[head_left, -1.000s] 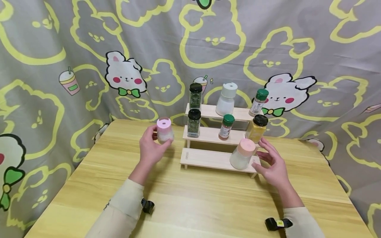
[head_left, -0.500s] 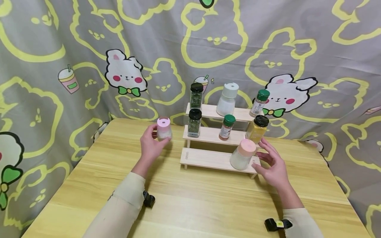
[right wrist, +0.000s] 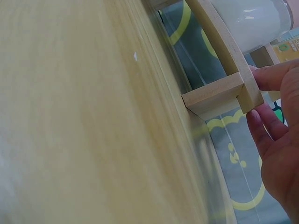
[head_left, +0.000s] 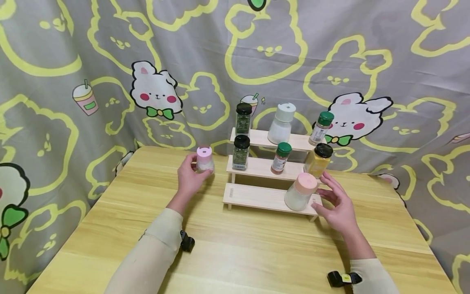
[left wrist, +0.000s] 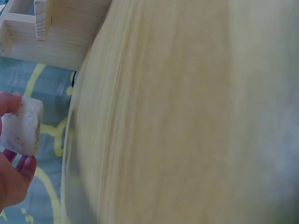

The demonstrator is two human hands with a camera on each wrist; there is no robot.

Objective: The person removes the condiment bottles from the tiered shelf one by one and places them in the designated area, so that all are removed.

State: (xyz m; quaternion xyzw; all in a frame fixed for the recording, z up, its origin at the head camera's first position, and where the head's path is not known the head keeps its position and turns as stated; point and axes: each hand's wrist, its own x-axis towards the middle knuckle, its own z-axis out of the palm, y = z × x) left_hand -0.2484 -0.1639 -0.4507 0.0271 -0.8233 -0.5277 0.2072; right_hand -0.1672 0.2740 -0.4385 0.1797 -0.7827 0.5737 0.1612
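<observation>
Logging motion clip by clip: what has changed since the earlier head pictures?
The left hand, holding the pink-lidded jar, has moved slightly farther from the head camera; the left sleeve has shifted forward and to the right. Nothing was taken hold of or let go. The right hand keeps its grip on the rack, and the containers there stay in place.
</observation>
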